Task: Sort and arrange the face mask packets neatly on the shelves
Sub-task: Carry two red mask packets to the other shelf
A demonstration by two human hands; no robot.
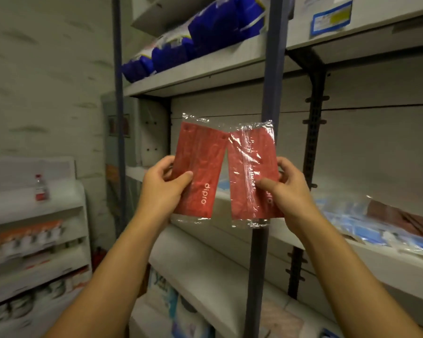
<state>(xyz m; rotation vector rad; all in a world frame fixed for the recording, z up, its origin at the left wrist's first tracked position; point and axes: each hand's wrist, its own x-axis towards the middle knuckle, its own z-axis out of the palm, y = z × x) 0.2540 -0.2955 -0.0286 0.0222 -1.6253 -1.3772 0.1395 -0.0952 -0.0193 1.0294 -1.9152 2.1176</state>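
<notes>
- The left hand (pixel 165 184) pinches a flat red face mask packet in clear crinkled plastic wrap (pixel 197 172), thumb on the front and fingers curled behind its left edge. It is held up in the air, not yet on any shelf.
- The right hand (pixel 287 189) grips a second red face mask packet in glossy clear wrap (pixel 253 174) the same way, thumb across the front near the lower right side. The two packets meet at their upper inner corners and splay apart below.
- Both hang in front of the blue upright post of the shelving (pixel 270 69), above the front edge of the pale grey middle shelf (pixel 381 254).
- To do this well, I judge the packets should be squared one on the other, printed sides alike, before being set down.
- The loose heap of blue and brownish mask packets (pixel 381 218) lies toward the right end of that shelf; the reds likely want their own spot beside it, edges parallel to the shelf front.
- The wrap looks slippery, so a firm pinch near the sealed borders should stop sliding.
- The bulky blue-and-white plastic packs (pixel 205 37) on the upper shelf seem unrelated.
</notes>
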